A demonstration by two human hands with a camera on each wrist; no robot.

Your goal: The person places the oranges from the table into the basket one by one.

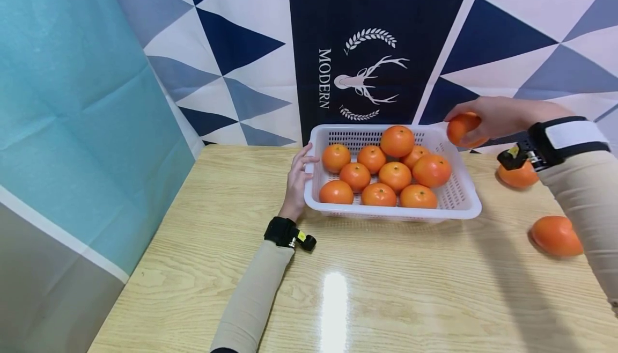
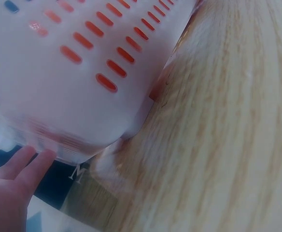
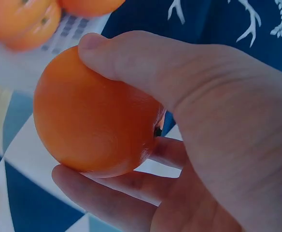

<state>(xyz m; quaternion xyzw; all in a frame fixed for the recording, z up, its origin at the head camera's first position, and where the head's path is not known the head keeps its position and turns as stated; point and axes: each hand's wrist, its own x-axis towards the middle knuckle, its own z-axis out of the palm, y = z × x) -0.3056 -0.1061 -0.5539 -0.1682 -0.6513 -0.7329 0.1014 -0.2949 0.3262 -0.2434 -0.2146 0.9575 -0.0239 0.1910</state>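
Observation:
A white plastic basket [image 1: 393, 213] with slotted walls stands on the table and holds several oranges [image 1: 395, 176], some stacked on others. My left hand [image 1: 295, 181] rests at the basket's left end, its fingers reaching to the rim. In the left wrist view, two straight fingers [image 2: 32, 166] touch the wall near a corner. Raised just beyond the basket's right end, my right hand [image 1: 497, 118] grips a single orange [image 3: 95, 116]. The thumb lies over its upper side and the other fingers curl beneath.
Two more oranges lie on the wooden table [image 1: 386, 278] to the right, one [image 1: 517, 175] behind the right wrist and another [image 1: 556, 236] partly covered by the sleeve. A patterned cloth [image 1: 241, 47] hangs behind the basket, and a teal panel [image 1: 82, 101] rises at the left.

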